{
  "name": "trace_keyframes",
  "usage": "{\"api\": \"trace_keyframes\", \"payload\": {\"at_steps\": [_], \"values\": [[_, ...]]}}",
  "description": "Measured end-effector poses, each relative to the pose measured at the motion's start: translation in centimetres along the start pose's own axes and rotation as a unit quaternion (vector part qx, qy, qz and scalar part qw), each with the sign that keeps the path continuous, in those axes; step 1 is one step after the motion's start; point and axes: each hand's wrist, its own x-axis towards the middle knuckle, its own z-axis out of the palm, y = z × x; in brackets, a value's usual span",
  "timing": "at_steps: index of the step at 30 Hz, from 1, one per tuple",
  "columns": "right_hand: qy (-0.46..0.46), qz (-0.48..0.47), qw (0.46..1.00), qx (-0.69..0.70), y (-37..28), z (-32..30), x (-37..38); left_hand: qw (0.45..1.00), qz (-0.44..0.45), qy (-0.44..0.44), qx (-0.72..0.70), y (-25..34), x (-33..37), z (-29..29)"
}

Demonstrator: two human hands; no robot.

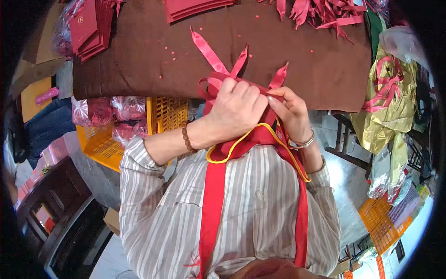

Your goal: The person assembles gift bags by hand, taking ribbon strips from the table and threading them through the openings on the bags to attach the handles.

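Note:
My left hand point(237, 109), with a brown bead bracelet at the wrist, is closed in a fist over the table's near edge. A shiny pink-red ribbon point(206, 49) comes out of it in loops and pointed tails, lying partly on the brown cloth. Beside it my right hand point(291, 111), wearing a silver bangle, pinches red material at the ribbon with thumb and forefinger. Another ribbon tail point(279, 76) sticks up between the hands. What lies under both palms is mostly hidden. Just below them is the yellow-edged red apron point(253, 138) over my striped shirt.
A brown cloth point(130, 56) covers the table, dotted with small red scraps. Red folders point(90, 30) are stacked at far left, more red folders point(197, 9) at the back, loose ribbons point(320, 14) at far right. A yellow crate point(100, 149) holds bagged red items. Gold wrapping point(390, 114) hangs right.

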Motion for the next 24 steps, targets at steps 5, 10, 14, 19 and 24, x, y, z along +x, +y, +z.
{"api": "trace_keyframes", "payload": {"at_steps": [5, 10, 14, 19, 24], "values": [[-0.056, 0.159, 0.977, 0.132, -0.4, -0.8, 0.9, 0.988, -0.069, -0.024, -0.139, -1.6, -0.5, -0.6], [-0.114, 0.153, 0.981, 0.034, -0.8, -1.3, 1.2, 0.962, -0.133, -0.049, -0.233, -1.9, -0.6, -0.7], [-0.126, 0.152, 0.978, -0.065, -1.8, -1.9, 1.7, 0.945, -0.152, -0.100, -0.270, -2.0, -1.3, -0.4], [-0.148, 0.216, 0.965, 0.000, -2.0, -2.0, 2.3, 0.938, -0.173, -0.053, -0.296, -2.1, -1.5, -0.1], [-0.131, 0.183, 0.973, -0.051, -1.6, -1.9, 2.2, 0.949, -0.170, -0.064, -0.258, -1.6, -0.7, -0.4]]}}
